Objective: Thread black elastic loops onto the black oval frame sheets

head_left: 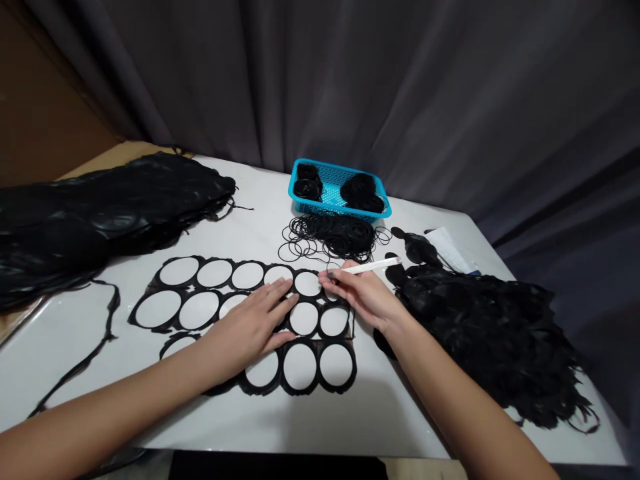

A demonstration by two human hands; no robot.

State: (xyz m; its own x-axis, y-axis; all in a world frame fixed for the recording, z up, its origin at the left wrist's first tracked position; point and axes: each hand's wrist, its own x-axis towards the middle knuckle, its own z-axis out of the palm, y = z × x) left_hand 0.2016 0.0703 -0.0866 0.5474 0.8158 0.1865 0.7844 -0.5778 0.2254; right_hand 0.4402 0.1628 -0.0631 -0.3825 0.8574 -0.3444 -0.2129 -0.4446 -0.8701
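Observation:
A black rubber-like sheet (319,363) with rows of large round holes lies flat on the white table. My left hand (255,317) rests palm down on it, fingers stretched out and spread, covering some of the holes. Between the fingertips of my right hand (367,293) is a slim white pen-shaped tool (374,265), its dark tip pointing left at the sheet's upper right corner. Part of that corner is hidden behind my right fingers. Just beyond lies a loose heap of thin black rings (345,233).
Behind the rings stands a blue basket (333,207) holding bunches of black rings. Black holed sheets (110,207) are stacked at the left, near a loose black strip (90,357). Black discs and scraps (480,333) pile up at the right beside white paper (447,247). A grey curtain (330,80) hangs behind.

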